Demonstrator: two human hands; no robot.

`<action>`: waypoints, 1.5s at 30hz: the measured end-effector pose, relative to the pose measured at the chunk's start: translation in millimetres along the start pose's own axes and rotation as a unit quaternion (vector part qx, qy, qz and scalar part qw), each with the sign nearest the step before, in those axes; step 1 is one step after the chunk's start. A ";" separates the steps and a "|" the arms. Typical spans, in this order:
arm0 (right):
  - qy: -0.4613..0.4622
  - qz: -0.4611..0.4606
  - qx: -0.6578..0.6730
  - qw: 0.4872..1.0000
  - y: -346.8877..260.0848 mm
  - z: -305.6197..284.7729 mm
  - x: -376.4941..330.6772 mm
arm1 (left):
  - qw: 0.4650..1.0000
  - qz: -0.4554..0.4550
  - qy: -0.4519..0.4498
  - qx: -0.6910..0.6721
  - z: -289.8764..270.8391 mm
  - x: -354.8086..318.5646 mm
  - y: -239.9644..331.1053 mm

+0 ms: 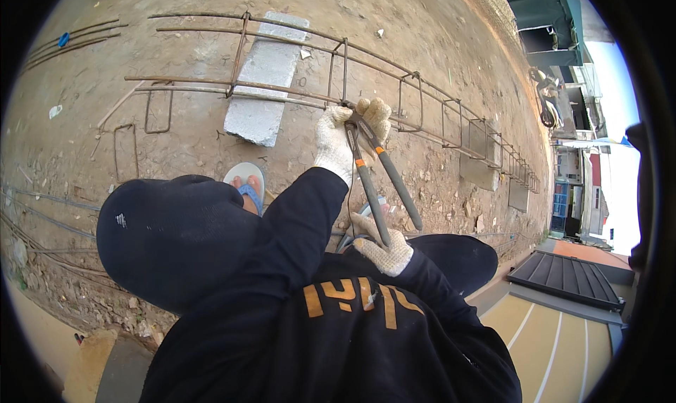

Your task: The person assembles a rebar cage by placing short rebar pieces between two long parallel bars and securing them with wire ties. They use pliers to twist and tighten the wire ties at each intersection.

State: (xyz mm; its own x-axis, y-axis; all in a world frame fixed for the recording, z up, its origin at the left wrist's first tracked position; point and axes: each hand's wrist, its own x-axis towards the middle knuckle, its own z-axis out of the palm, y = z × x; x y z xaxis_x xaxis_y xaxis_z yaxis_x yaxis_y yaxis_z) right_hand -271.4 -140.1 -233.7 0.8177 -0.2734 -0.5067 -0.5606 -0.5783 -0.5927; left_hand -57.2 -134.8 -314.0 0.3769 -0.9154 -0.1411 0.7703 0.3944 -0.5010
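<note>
My gloved left hand (334,142) is at the near bars of a long rebar cage (299,93), closed around the head of a pair of pincers (366,132). Its fingers show on both sides of the jaws, which partly hide the bar there. The grey handles with orange bands slant down toward my body, spread apart. In my gloved right hand (387,254), the end of the left handle lies between thumb and fingers; the other handle stands free. A thin dark wire (350,199) hangs below the jaws toward my right hand, its end hard to make out.
Concrete blocks (255,118) prop the cage above the dirt ground. Bent rebar stirrups (149,114) and loose rods (70,45) lie to the left. My slippered foot (248,185) is near the block. A dark metal gate (567,280) stands at the right.
</note>
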 end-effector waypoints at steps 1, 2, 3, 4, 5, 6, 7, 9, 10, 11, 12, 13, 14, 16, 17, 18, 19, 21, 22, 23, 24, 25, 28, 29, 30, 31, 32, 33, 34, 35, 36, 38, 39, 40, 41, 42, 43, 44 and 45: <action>-0.079 -0.018 -0.036 0.996 -4.1 8.5 -12.4 | 1.000 0.008 0.023 0.010 -1.0 0.3 -0.2; -0.103 -0.002 -0.035 0.994 -8.2 10.1 -18.5 | 1.000 0.009 0.024 0.012 -1.6 1.9 -1.6; -0.143 0.003 -0.048 0.989 -13.9 8.4 -19.3 | 0.999 0.011 0.007 0.029 -2.8 2.4 -2.2; -0.151 0.012 0.208 0.966 -26.3 -3.2 -34.4 | 0.999 0.015 -0.012 0.047 -3.6 3.5 -3.1; -0.110 -0.109 0.112 0.981 -40.5 -7.6 -32.5 | 0.998 0.017 -0.028 0.054 -4.8 3.2 -3.9; -0.103 -0.111 0.002 0.989 -61.9 -17.4 -40.3 | 0.996 0.036 -0.031 0.082 -5.3 4.3 -4.7; -0.105 -0.086 -0.077 0.988 -88.9 -31.8 -54.2 | 0.997 0.030 0.001 0.074 -5.7 4.7 -4.7; -0.093 0.026 -0.041 0.994 -146.6 -75.0 -81.4 | 0.999 -0.002 -0.005 0.045 -5.5 7.0 -4.2; -0.033 0.092 -0.005 0.995 -174.4 -97.0 -96.0 | 0.998 0.005 -0.018 0.062 -5.4 7.9 -4.2; 0.098 -0.029 -0.111 0.989 -191.4 -108.1 -106.1 | 0.998 0.003 -0.005 0.061 -4.9 9.4 -4.0; 0.184 0.043 -0.215 0.958 -217.0 -122.3 -131.2 | 0.998 0.003 -0.012 0.055 -4.6 10.1 -4.7; 0.223 0.038 -0.384 0.895 -234.5 -129.8 -150.0 | 0.999 0.003 -0.018 0.050 -4.1 10.8 -5.0; 0.260 0.150 -0.341 0.891 -241.5 -133.8 -163.9 | 0.998 0.019 -0.001 0.059 -3.5 10.9 -7.2; 0.154 0.201 -0.482 0.839 -240.0 -144.6 -178.1 | 0.999 0.002 0.037 -0.011 -1.5 10.8 -11.5; 0.115 0.226 -0.529 0.810 -238.1 -144.0 -181.5 | 0.997 -0.007 0.055 -0.045 0.1 10.9 -13.2; 0.082 0.232 -0.499 0.831 -234.1 -141.6 -180.6 | 0.998 0.007 0.042 -0.039 1.4 10.6 -16.4; 0.045 0.237 -0.470 0.849 -230.7 -137.6 -176.7 | 0.998 0.007 0.035 -0.045 2.9 10.1 -16.9; 0.058 0.248 -0.413 0.874 -229.7 -124.4 -161.9 | 0.998 0.005 0.045 -0.049 5.7 9.7 -18.5; 0.106 0.163 -0.396 0.897 -229.3 -117.6 -149.7 | 0.999 0.015 0.045 -0.018 6.7 8.9 -19.9; 0.242 0.050 -0.332 0.910 -219.9 -101.7 -131.7 | 0.998 0.013 0.064 -0.022 7.7 8.9 -20.9; 0.258 0.040 -0.319 0.911 -210.9 -91.1 -111.4 | 0.997 0.017 0.075 -0.009 8.5 9.0 -21.3; 0.246 0.055 -0.409 0.877 -201.8 -73.5 -94.4 | 0.997 0.017 0.073 0.005 8.8 9.2 -22.4; 0.203 0.081 -0.510 0.832 -154.3 -25.9 -36.1 | 0.996 0.025 0.086 0.023 9.6 12.2 -25.4; 0.218 0.101 -0.517 0.822 -137.8 -19.3 -18.6 | 0.995 0.029 0.094 0.024 9.1 13.0 -27.1; 0.252 0.122 -0.544 0.791 -123.1 -14.8 -1.5 | 0.994 0.032 0.101 0.026 9.0 14.9 -27.8; 0.248 0.177 -0.492 0.815 -113.5 -19.8 11.4 | 0.993 0.037 0.113 0.027 9.0 16.0 -28.2; 0.242 0.236 -0.490 0.803 -108.5 -21.4 18.8 | 0.992 0.033 0.116 0.048 7.8 14.9 -27.3; 0.211 0.268 -0.484 0.806 -106.5 -27.8 25.9 | 0.991 0.033 0.117 0.050 7.7 14.3 -26.2; 0.202 0.246 -0.464 0.827 -108.2 -33.3 27.6 | 0.989 0.035 0.134 0.056 6.9 11.8 -25.2; 0.161 0.274 -0.429 0.845 -111.6 -39.5 27.9 | 0.988 0.033 0.135 0.062 7.1 9.5 -25.4; 0.141 0.291 -0.315 0.892 -115.5 -46.4 27.3 | 0.994 0.017 0.083 0.066 3.8 1.6 -20.5; 0.054 0.341 -0.029 0.938 -120.7 -57.2 25.4 | 0.996 -0.004 0.034 0.084 0.6 -11.2 -18.7; 0.037 0.392 0.122 0.911 -121.2 -59.4 24.4 | 0.995 -0.013 0.030 0.094 -0.5 -15.7 -19.1; 0.028 0.403 0.277 0.872 -120.2 -61.1 24.8 | 0.994 -0.020 -0.009 0.109 -1.0 -18.5 -20.9; 0.025 0.405 0.424 0.810 -119.2 -63.9 24.7 | 0.996 -0.033 -0.056 0.062 -1.4 -20.4 -23.5; -0.010 0.418 0.462 0.782 -117.6 -64.8 27.1 | 0.996 -0.043 -0.082 0.019 -1.0 -21.0 -27.5; -0.042 0.422 0.457 0.782 -118.3 -66.9 27.5 | 0.987 -0.056 -0.147 -0.030 -0.2 -21.1 -31.1; -0.023 0.423 0.405 0.811 -120.9 -71.2 28.3 | 0.997 -0.006 -0.070 -0.042 1.8 -17.5 -32.4; -0.025 0.442 0.356 0.823 -125.7 -74.9 28.7 | 0.991 -0.019 -0.087 -0.104 3.2 -14.4 -31.5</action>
State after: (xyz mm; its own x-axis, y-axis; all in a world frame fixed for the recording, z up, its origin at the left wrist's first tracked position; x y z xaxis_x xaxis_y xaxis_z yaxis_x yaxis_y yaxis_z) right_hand -167.6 -132.9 -126.8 0.0532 -0.3036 -0.9513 -0.8831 0.4304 -0.1867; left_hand -85.3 -133.7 -293.5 0.4465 -0.8946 0.0205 0.6690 0.3185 -0.6715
